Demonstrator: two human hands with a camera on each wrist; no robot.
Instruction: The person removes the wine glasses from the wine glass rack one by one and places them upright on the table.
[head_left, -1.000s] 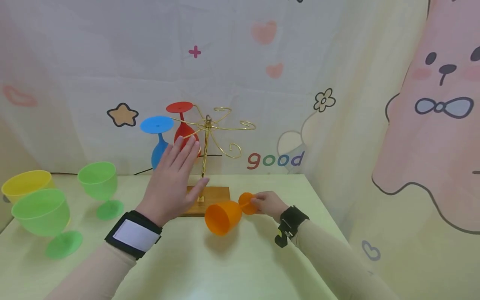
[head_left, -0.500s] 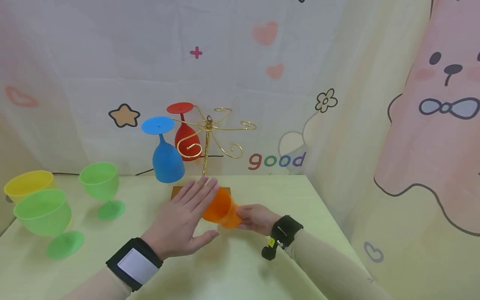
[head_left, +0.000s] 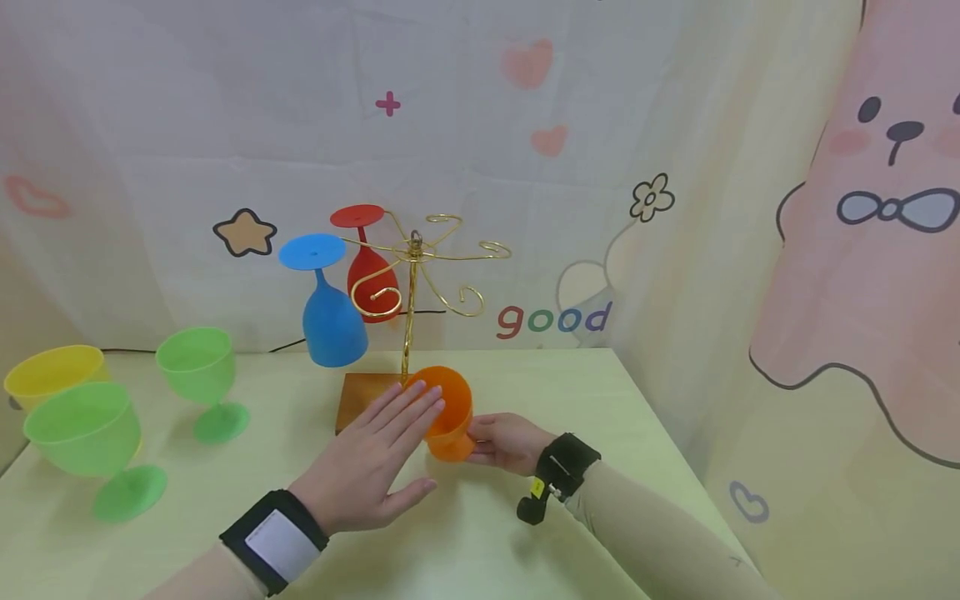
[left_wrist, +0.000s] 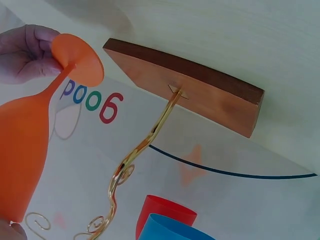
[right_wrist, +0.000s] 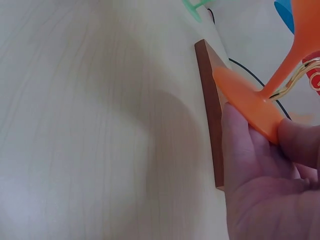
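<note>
My right hand (head_left: pixel 513 442) pinches the foot of an orange plastic goblet (head_left: pixel 455 407) between thumb and fingers. In the right wrist view the goblet's foot (right_wrist: pixel 250 102) sits between the thumb and the fingers (right_wrist: pixel 237 145). The goblet is raised above the table, its mouth tilted up and towards me. My left hand (head_left: pixel 371 471) lies along the bowl's left side with its fingers straight, covering part of it. In the left wrist view a fingertip (left_wrist: pixel 12 231) meets the goblet's rim. Behind both hands stands a gold goblet rack (head_left: pixel 408 325) on a wooden base (head_left: pixel 363 398).
A blue goblet (head_left: pixel 333 325) and a red goblet (head_left: pixel 369 271) hang upside down on the rack's left side. Several of its curled hooks carry nothing. Two green goblets (head_left: pixel 82 425) and a yellow one (head_left: pixel 56 373) stand at the table's left. A printed curtain (head_left: pixel 465 167) hangs behind.
The orange goblet has turned from lying sideways to mouth-up, its foot now lower. My left hand has dropped from before the rack to the bowl's side. My right hand moved slightly left and down.
</note>
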